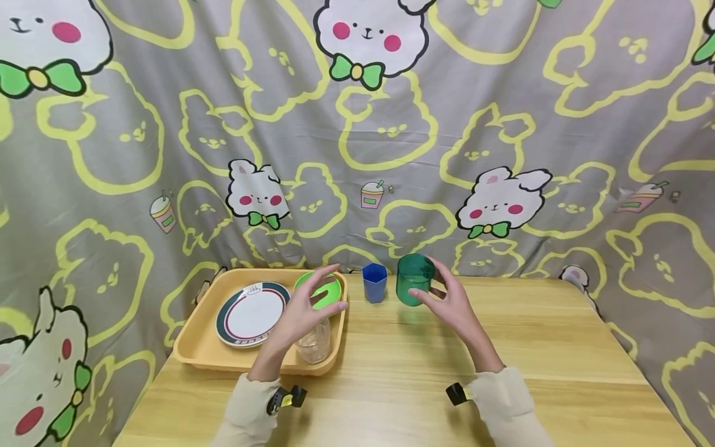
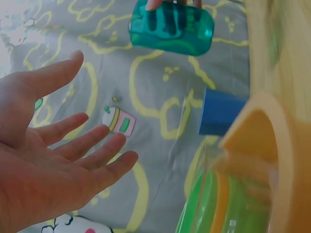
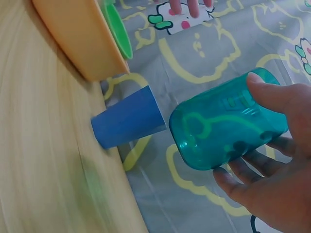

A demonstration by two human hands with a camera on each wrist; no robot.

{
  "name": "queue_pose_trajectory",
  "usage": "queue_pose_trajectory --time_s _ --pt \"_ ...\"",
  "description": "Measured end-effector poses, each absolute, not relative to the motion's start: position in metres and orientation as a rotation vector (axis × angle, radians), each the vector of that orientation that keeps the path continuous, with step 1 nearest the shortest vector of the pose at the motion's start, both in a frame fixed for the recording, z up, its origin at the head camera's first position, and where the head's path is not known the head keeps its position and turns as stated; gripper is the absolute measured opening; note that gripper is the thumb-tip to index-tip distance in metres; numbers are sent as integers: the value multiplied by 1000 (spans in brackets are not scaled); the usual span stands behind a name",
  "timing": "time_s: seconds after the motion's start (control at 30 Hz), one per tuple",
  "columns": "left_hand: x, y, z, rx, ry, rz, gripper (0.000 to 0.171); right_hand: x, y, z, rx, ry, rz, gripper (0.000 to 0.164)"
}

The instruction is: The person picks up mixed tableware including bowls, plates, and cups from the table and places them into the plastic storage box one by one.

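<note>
My right hand [image 1: 451, 300] grips a see-through green cup [image 3: 223, 124] round its side, thumb on one side and fingers on the other. In the right wrist view the cup hangs off the table. A blue angular cup [image 1: 375, 283] stands upright just left of it. My left hand [image 1: 298, 310] hovers over the right part of a yellow tray [image 1: 192, 341], fingers spread and holding nothing. Under and beside that hand, inside the tray, are a bright green bowl [image 1: 333, 292] and a clear glass [image 1: 314, 347]. A white plate with a dark green rim [image 1: 254, 313] lies at the tray's left.
The wooden table [image 1: 558, 347] spreads to the right of the tray and toward me. Behind its far edge hangs a grey curtain [image 1: 402, 136] with rabbit and yellow outline prints. Both wrists wear small black cameras.
</note>
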State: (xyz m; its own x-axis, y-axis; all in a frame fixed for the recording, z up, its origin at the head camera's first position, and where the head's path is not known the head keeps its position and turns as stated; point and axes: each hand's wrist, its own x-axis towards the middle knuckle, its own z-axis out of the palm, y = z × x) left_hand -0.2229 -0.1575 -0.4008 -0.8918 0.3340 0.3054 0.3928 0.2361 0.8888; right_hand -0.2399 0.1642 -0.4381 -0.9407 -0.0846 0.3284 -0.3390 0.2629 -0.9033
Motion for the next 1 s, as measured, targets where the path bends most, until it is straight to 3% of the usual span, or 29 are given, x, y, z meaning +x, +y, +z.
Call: queue_pose_trajectory --time_s 1.0 --pt "-232 -108 -404 -812 -2290 -1982 70 -227 172 -434 441 -2277 1810 75"
